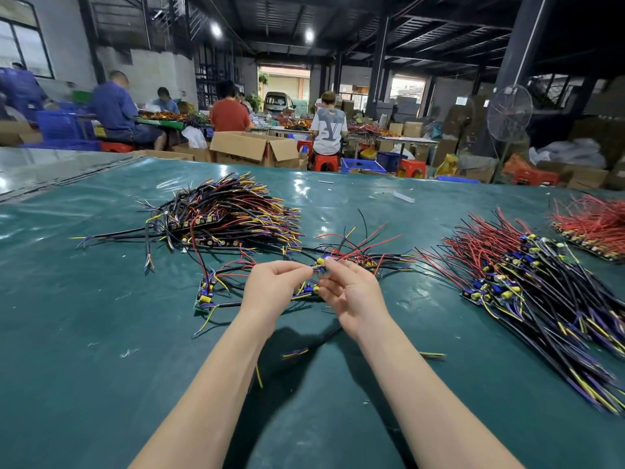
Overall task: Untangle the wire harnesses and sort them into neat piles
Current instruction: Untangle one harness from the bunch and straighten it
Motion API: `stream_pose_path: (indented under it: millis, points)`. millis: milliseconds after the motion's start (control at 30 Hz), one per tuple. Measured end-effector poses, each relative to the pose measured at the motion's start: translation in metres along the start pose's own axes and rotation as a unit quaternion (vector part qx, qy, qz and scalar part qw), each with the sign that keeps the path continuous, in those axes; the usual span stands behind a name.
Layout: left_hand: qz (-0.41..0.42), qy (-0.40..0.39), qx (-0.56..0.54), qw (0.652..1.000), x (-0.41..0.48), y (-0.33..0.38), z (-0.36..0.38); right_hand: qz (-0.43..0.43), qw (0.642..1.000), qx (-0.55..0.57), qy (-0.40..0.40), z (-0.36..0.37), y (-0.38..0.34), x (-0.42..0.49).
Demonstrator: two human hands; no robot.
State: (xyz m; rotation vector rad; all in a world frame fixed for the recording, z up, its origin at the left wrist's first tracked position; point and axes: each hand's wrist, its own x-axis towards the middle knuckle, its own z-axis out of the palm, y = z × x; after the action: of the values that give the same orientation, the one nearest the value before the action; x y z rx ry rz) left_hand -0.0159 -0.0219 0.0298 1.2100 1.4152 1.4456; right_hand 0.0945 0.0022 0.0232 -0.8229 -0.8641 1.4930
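Green surface point(101, 333) under left hand point(270, 292) and right hand point(353, 297), fingers point(299, 270) of both pinching one tangled harness point(370, 258)

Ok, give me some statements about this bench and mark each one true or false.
1. The left hand and the right hand both pinch wires of the small tangle in the middle. True.
2. The table cover is red. False: it is green.
3. The right pile of harnesses lies on the table, apart from both hands. True.
4. The left hand rests flat on a heap at the back. False: it is at the small tangle, apart from the back-left pile.
5. A fan stands beyond the table on the right. True.
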Motion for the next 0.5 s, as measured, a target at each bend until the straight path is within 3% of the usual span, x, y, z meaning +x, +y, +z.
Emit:
stream_pose_path:
  millis: [200,333,500]
  points:
    - [-0.033,0.005,-0.074,0.997,0.0035,0.0001,-0.0007,-0.03,0.998,-0.035,-0.034,0.0033,0.0005,-0.0024]
    - [-0.029,0.027,-0.047,0.998,0.0055,-0.0012,-0.0021,0.019,0.997,0.037,-0.058,0.0038,-0.0009,-0.0036]
    - [-0.036,-0.022,-0.07,0.997,0.0058,-0.0013,-0.0003,-0.002,0.993,0.105,-0.052,0.0054,-0.0007,-0.0049]
